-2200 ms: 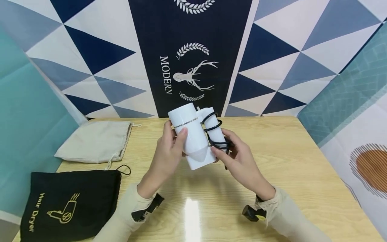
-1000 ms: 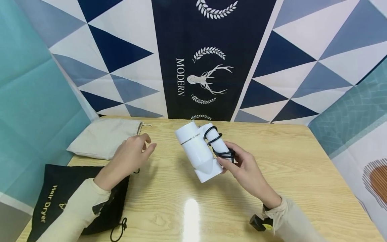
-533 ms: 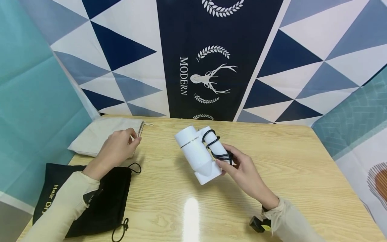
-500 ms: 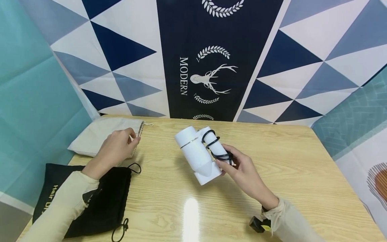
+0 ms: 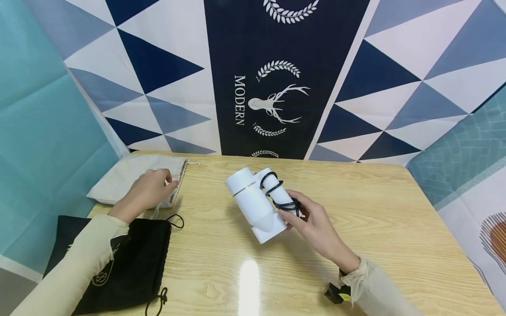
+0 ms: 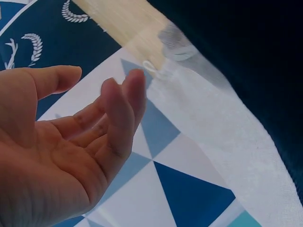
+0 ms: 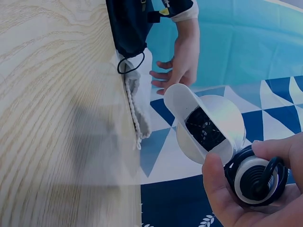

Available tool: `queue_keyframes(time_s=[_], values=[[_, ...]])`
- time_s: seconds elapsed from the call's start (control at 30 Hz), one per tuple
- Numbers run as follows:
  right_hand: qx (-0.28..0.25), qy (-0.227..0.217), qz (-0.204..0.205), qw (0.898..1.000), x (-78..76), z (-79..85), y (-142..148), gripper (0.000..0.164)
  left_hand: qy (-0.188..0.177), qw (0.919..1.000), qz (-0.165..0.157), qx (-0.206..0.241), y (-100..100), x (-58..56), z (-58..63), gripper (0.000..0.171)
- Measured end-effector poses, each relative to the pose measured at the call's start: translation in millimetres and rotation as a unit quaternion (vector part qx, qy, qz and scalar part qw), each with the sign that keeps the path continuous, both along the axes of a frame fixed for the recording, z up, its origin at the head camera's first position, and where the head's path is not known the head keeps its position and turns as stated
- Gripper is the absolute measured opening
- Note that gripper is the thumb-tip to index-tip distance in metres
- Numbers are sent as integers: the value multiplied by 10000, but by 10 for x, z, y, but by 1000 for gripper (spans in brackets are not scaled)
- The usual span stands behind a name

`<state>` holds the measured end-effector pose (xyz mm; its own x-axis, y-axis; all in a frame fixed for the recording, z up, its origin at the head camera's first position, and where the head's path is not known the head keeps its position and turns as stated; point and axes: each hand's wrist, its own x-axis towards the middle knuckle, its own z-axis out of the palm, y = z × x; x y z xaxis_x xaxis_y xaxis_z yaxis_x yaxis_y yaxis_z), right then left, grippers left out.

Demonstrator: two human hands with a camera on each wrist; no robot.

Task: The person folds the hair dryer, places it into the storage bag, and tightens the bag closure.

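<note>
My right hand grips a white hair dryer by its folded handle, holding it tilted above the table. A black cord winds round that handle. In the right wrist view, the dryer's flat nozzle shows a dark opening, and my thumb and fingers surround the handle's end. My left hand holds nothing. It hovers over a pale cloth drawstring bag, partly covering it in the head view. Seen from the left wrist, its fingers are loosely bent and apart from the thumb.
A black drawstring bag lies at the table's near left, partly hidden by my left sleeve. Patterned cloth hangs behind the wooden table, with teal cloth along the left side.
My left hand has let go of the hair dryer and moved left over the pale bag. The right hand keeps its grip, the dryer now slightly lower. The head view has turned slightly left.
</note>
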<state>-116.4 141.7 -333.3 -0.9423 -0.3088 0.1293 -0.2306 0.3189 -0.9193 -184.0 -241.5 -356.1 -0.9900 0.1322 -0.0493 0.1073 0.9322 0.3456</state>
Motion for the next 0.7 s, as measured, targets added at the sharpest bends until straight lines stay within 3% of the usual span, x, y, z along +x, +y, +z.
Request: queue_keyframes(time_s=[0.23, 0.4, 0.53, 0.7], values=[[110, 14, 29, 9999, 25, 42, -51, 40, -336, 9994, 10, -44, -75, -88, -93, 29], [123, 24, 38, 9999, 10, 4, -51, 40, -771, 9970, -44, 8, -100, -164, -190, 28], [19, -7, 79, 10000, -27, -90, -26, 40, -1200, 9927, -91, 37, -98, -232, -275, 42], [5, -8, 140, 9999, -116, -270, -5, 40, -1574, 9875, -89, 58, -134, -269, -354, 38]])
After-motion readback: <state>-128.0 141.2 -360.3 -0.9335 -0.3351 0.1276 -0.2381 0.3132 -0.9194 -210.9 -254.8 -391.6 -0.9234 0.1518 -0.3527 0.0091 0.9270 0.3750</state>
